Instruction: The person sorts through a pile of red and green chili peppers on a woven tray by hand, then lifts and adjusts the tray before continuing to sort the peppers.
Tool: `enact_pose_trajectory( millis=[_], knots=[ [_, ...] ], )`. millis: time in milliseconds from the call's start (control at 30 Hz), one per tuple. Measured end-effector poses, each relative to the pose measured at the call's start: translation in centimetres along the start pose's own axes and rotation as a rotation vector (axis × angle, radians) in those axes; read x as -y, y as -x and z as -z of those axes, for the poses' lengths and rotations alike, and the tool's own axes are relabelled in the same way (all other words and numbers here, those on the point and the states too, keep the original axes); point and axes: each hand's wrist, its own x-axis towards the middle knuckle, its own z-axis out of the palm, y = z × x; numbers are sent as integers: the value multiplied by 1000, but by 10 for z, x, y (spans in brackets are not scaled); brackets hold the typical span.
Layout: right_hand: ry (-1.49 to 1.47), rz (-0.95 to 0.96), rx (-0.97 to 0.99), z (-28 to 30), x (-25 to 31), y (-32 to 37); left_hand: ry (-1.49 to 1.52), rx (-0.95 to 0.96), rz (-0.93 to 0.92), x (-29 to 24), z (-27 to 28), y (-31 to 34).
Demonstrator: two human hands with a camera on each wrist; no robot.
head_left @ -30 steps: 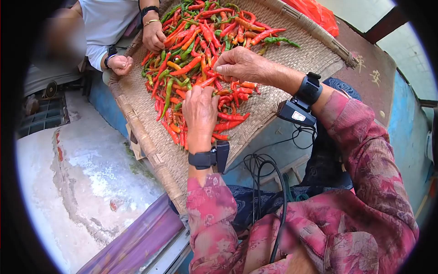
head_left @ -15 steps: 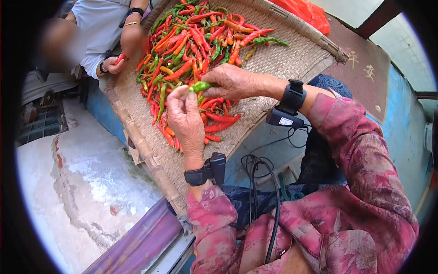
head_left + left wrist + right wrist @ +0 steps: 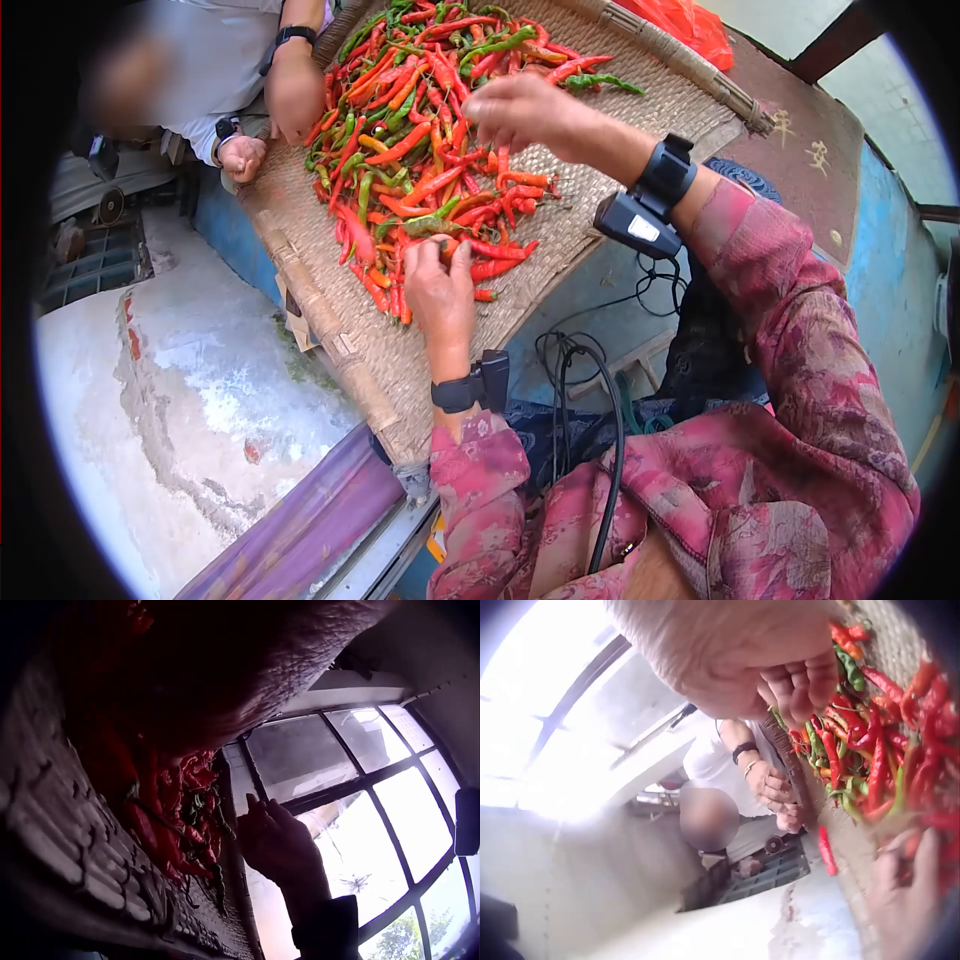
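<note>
Red, orange and green peppers (image 3: 405, 150) lie heaped on a woven tray (image 3: 640, 95). At the near end of the heap, the left hand (image 3: 440, 300) pinches a short orange-red pepper (image 3: 448, 250) between thumb and fingers. Blurred and raised over the heap's right side, the right hand (image 3: 545, 115) has loosely bent fingers; the right wrist view shows no pepper in this hand (image 3: 742, 660). A long green pepper (image 3: 505, 45) shows just beyond it. In the left wrist view the right hand (image 3: 281, 844) stands above the tray's far side.
Another person's hands (image 3: 295, 95) are at the tray's left edge. A red plastic bag (image 3: 685, 30) lies beyond the far rim. Black cables (image 3: 570, 350) hang beside the tray near the lap. In the right wrist view, a red pepper (image 3: 827, 851) appears by the tray edge.
The green pepper between the two hands is no longer there. My right hand has moved up and away; my left has lowered to the near peppers and pinches an orange-red one.
</note>
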Motion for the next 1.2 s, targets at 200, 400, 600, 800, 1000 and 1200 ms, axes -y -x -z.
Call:
enact_pose_trajectory(
  millis=[200,400,600,800,1000,1200],
  knots=[
    [434,366,528,-41,-23,18,373,-166,177,-22,8,4],
    [677,407,509,-44,-27,40,913,34,241,-31,-11,25],
    [660,251,508,-22,-1,27,764,-210,263,-5,14,6],
    [472,115,9,34,25,6,18,15,18,5,10,-24],
    [925,548,-592,49,6,-8,-102,-61,-74,8,-9,-23],
    [534,508,116,-2,-9,5,735,65,347,-6,3,-25]
  ],
)
